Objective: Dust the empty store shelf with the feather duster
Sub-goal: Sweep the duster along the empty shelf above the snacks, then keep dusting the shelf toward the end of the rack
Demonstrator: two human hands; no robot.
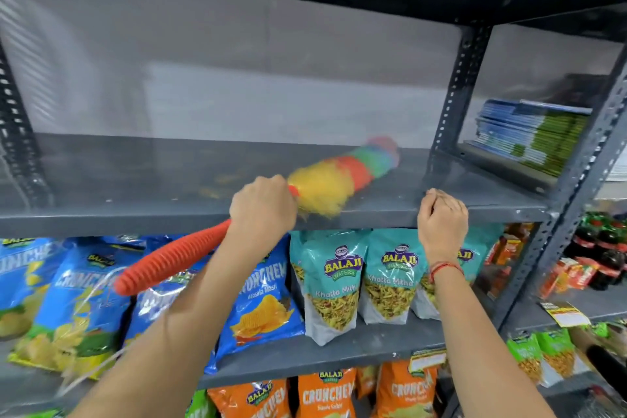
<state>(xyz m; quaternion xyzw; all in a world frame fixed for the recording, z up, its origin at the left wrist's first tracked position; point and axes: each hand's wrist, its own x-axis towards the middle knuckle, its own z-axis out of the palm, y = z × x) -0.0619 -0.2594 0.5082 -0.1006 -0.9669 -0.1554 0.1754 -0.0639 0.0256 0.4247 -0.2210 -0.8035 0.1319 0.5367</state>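
— What can't you make out from where you sit?

— On my feed the feather duster (342, 176) is smeared with blur. I read yellow fluff nearest the grip, then orange, green and blue bands toward the far tip, but no single strand. Its ribbed orange handle (169, 258) sticks out below my left hand (263, 205), pointing down and left in front of the blue chip bags (261, 302). The far left of the rack is blurred too, and both forearms run out of the bottom of the view.

— And the hands?

— My left hand is closed around the duster where handle meets fluff. My right hand (441, 224) is curled over the front lip of the empty shelf (135, 176), fingers hooked on the edge, with a red thread at the wrist.

— Where does the duster sit?

— Its head lies on the grey shelf board, right of centre, angled toward the back right corner near the perforated upright (454, 92).

— Anything around it?

— Below, teal Balaji snack pouches (330, 285) stand beside the blue bags; my right wrist covers part of one. Orange Crunchem bags (325, 397) fill the next level down, cut off at the frame's edge. In the next bay right, a stack of blue and green packets (532, 132) sits at shelf height, with dark bottles (607, 248) lower down, too soft to read.
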